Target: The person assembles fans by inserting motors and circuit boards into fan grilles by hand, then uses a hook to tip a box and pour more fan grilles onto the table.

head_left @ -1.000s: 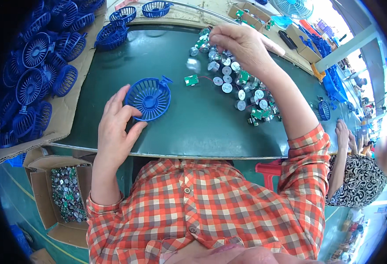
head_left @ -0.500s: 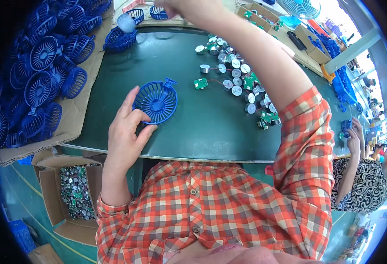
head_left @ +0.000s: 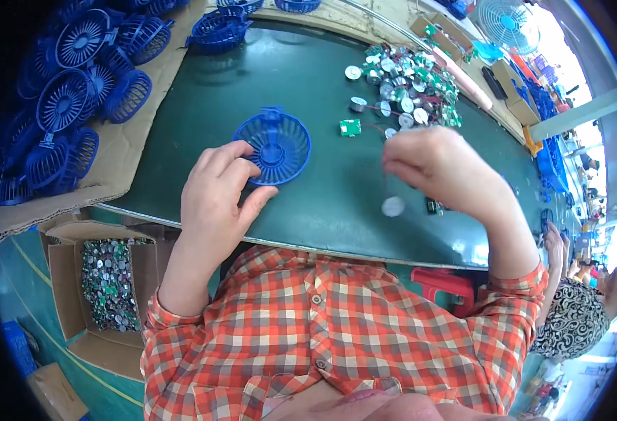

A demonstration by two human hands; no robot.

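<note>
A blue slatted fan cage sits open side up on the green table in front of me. My left hand grips its near-left rim, fingertips just inside and thumb at the outer edge. To the right, my right hand is raised above the table with its fingers pinched. Below those fingertips hangs a small round silver motor, blurred, apparently by thin wires. A small dark and green part shows just under the right hand; I cannot tell whether it is attached.
Blue cages pile up on cardboard at left; more cages stack at the table's far edge. Motors with green circuit boards heap at the far right. A carton of motors stands below left. A co-worker sits at right.
My right hand has come back from the far edge to the table's right side, now with a motor dangling beneath it. The left hand has closed in on the cage's rim.
</note>
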